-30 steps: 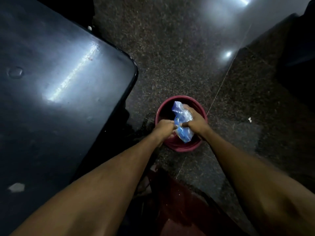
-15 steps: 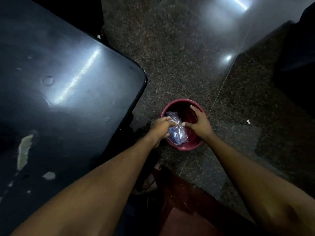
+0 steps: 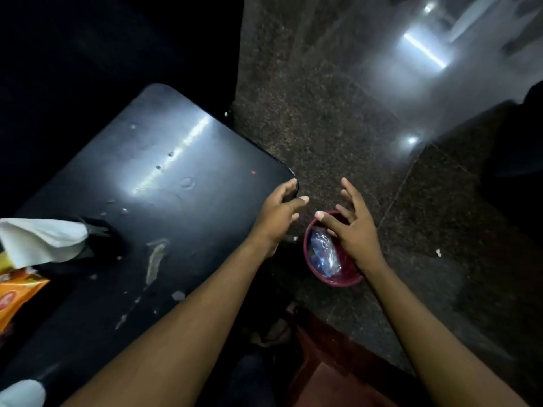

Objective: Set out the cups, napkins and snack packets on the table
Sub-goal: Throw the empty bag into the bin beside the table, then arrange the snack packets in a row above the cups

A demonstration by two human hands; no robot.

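Both hands empty, fingers spread: left hand (image 3: pixel 277 212) over the surface (image 3: pixel 176 177) corner, right hand (image 3: pixel 354 227) above the red bucket (image 3: pixel 332 282) on the floor. Napkin (image 3: pixel 41 239) and orange snack packet (image 3: pixel 14 295) at the surface's left edge.

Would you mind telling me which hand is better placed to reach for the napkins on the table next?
Left. The left hand is open and already over the table corner, on the same side as the white napkins. The right hand, also open, hovers over the red bucket on the floor, farther away.
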